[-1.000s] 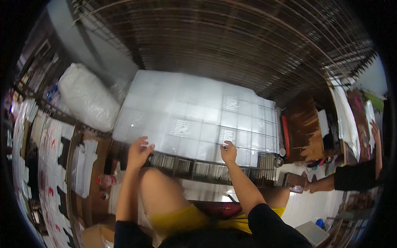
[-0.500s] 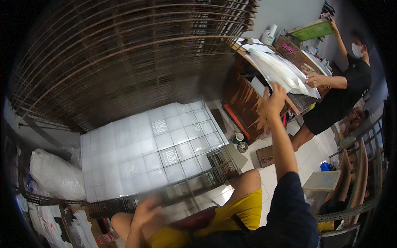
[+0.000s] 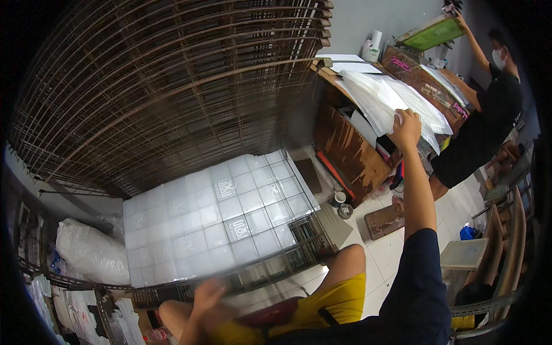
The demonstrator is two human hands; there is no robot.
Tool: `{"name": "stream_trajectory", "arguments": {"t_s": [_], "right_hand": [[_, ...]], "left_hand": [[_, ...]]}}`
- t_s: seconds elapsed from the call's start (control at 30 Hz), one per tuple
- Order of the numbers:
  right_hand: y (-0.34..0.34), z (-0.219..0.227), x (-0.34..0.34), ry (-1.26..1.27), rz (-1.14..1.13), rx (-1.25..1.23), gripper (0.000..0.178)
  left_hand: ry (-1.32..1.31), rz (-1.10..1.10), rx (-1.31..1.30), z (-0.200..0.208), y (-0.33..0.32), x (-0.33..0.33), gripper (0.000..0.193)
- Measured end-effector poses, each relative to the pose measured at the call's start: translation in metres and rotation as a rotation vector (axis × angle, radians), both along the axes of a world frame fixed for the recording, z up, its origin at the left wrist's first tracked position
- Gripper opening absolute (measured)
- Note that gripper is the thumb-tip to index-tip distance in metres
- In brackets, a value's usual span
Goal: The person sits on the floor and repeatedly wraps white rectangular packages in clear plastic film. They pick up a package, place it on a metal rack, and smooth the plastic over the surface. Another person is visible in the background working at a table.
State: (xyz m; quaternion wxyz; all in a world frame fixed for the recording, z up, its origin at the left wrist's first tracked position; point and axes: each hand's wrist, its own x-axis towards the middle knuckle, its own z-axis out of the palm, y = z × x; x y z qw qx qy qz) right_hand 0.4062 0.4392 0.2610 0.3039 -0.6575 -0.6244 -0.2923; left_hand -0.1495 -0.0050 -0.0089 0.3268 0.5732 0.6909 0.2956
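Observation:
My right hand (image 3: 407, 129) is stretched out to the wooden table, its fingers closed on the near edge of a pile of translucent plastic bags (image 3: 384, 99). Low in front of my lap, my left hand (image 3: 209, 300) is smeared by motion, so its fingers cannot be made out. It is close to the front edge of a wire drying rack (image 3: 307, 234). Frosted plastic bags with white print (image 3: 201, 210) lie in overlapping rows across that rack.
Raised wire racks (image 3: 172, 75) stand stacked behind the bags. A co-worker (image 3: 489, 109) at the wooden table (image 3: 351, 155) holds up a green printing screen (image 3: 431, 34). A stuffed plastic sack (image 3: 92, 250) lies at left. Tins (image 3: 340, 200) and a small brown stool (image 3: 384, 221) are on the tiled floor.
My right hand has moved from above the table's edge to the bag pile and closed on it. The co-worker's lower hand has drawn back from the pile. My left hand stays low.

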Motion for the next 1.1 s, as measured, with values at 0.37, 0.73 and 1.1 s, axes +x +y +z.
{"name": "stream_trajectory", "arguments": {"t_s": [0.37, 0.73, 1.1], "right_hand": [[-0.139, 0.139, -0.022, 0.085, 0.085, 0.27, 0.021], [-0.311, 0.161, -0.034, -0.007, 0.493, 0.174, 0.027], [-0.303, 0.123, -0.061, 0.295, 1.002, -0.275, 0.031]], "left_hand": [[-0.488, -0.109, -0.319, 0.074, 0.113, 0.109, 0.053], [-1.63, -0.347, -0.562, 0.183, 0.212, 0.224, 0.119], [-1.577, 0.065, -0.196, 0.095, 0.204, 0.147, 0.049]]}}
